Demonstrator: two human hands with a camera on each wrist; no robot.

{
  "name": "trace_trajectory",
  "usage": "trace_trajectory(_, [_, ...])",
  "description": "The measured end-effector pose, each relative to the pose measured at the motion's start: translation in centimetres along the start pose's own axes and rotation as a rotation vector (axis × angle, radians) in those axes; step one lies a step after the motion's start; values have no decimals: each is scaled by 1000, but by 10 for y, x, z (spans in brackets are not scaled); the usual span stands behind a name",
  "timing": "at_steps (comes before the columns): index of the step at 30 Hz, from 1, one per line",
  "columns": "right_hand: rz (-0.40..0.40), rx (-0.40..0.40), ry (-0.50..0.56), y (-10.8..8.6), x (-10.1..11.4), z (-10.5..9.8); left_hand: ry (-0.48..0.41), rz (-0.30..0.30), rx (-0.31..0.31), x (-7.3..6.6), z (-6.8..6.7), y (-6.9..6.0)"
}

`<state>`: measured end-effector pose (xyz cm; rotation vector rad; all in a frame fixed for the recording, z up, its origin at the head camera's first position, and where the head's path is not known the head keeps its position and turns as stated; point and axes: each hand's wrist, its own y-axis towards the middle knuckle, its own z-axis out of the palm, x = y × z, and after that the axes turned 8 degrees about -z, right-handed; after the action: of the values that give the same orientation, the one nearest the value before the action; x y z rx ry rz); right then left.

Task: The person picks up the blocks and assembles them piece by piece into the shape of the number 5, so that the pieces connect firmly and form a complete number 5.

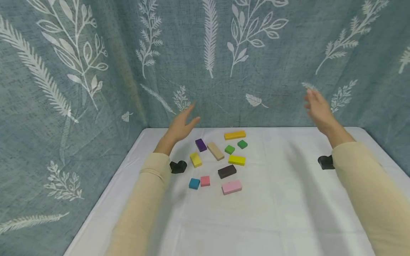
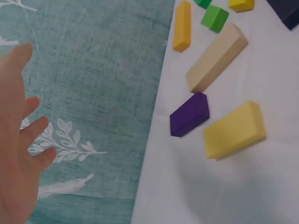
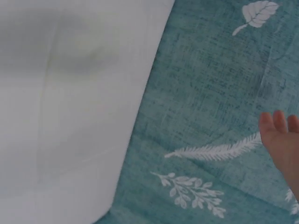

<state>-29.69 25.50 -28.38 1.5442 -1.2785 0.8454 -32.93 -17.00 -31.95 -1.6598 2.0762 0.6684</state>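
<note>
Both hands are raised above the far part of the white table and hold nothing. My left hand (image 1: 180, 127) is at the left of the blocks, fingers extended and thumb apart; the nearest are a purple block (image 1: 200, 145) and a pale yellow block (image 1: 195, 159). In the left wrist view the left hand (image 2: 21, 126) shows at the left edge, away from the purple block (image 2: 189, 115). My right hand (image 1: 321, 111) hangs at the far right with relaxed fingers, no block near it. The right wrist view shows that hand (image 3: 282, 144) at its right edge.
On the table (image 1: 256, 220) lie a wooden block (image 1: 215, 151), an orange block (image 1: 235, 135), two green blocks, a bright yellow block (image 1: 237, 160), a black block (image 1: 227, 171), a pink block (image 1: 232, 187), a blue block (image 1: 194, 183) and a coral block (image 1: 205, 181). A patterned curtain (image 1: 272, 92) stands behind.
</note>
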Motion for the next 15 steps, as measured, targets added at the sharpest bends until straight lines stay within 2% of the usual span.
trace_trajectory(3, [62,4,188,-6,-8,-3,-43,1,20,12,7,-8])
trace_trajectory(6, [115,21,345,-14,-16,-8,-32,0,47,25,15,-16])
trace_trajectory(11, [140,24,560,-28,-26,-13,-6,-5,85,44,25,-27])
trace_trajectory(15, [152,67,716,-37,-35,-13,-10,-9,116,55,35,-35])
